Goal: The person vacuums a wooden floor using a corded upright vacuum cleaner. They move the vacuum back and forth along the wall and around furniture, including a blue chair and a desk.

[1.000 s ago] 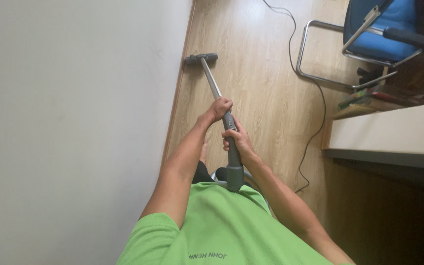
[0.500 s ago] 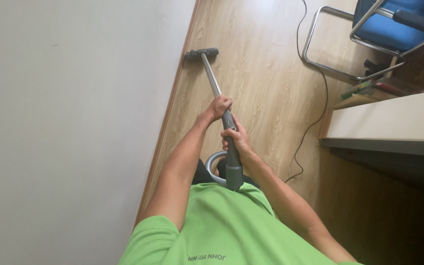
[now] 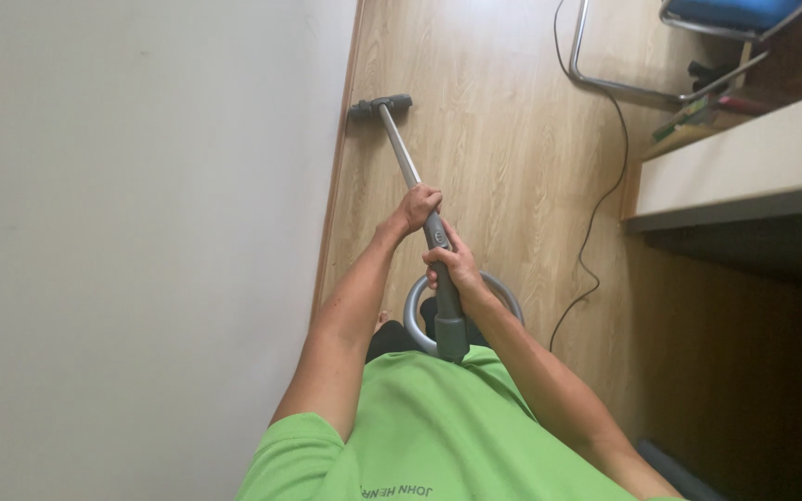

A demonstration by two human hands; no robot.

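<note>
Both hands stay clamped on the vacuum wand (image 3: 410,172): left hand (image 3: 417,209) higher up, right hand (image 3: 455,267) at the grip. Floor head (image 3: 380,107) unchanged at the wall skirting. Grey hose loop (image 3: 503,292) now more exposed; blue chair (image 3: 730,14) shifted toward the top edge.

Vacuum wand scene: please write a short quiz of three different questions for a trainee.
1. True or false: both hands grip the vacuum wand.
2. Which hand is farther down the wand toward the floor head? A) left hand B) right hand
3. Fill in: the floor head lies beside the white ____.

Key: 1 true; 2 A; 3 wall. The black cable lies apart on the wooden floor.
</note>
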